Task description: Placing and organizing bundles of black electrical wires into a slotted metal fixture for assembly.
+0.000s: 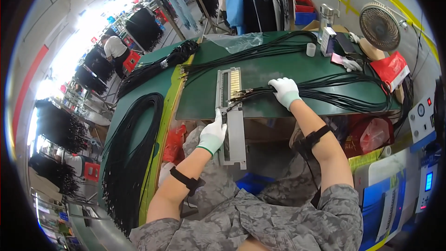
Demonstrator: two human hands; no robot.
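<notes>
My right hand (284,92), in a white glove, is closed around a bundle of thin black cables (334,94). Metal-tipped cable ends lie to its left, over a long metal fixture (223,90). A row of yellowish blocks (235,80) lines the fixture's far part. Its near part, a pale grey plate (236,135), juts past the table's front edge. My left hand (213,134), also gloved, has its index finger stretched out against the fixture's left side, close to the cable tips. Nothing shows in that hand; its other fingers are partly hidden.
More black cable bundles (134,135) lie on the green table (200,104) at left and along the back. A fan (380,27), a small box (328,41), a white cup (311,49) and a red packet (392,72) stand at right. A person (115,51) sits far left.
</notes>
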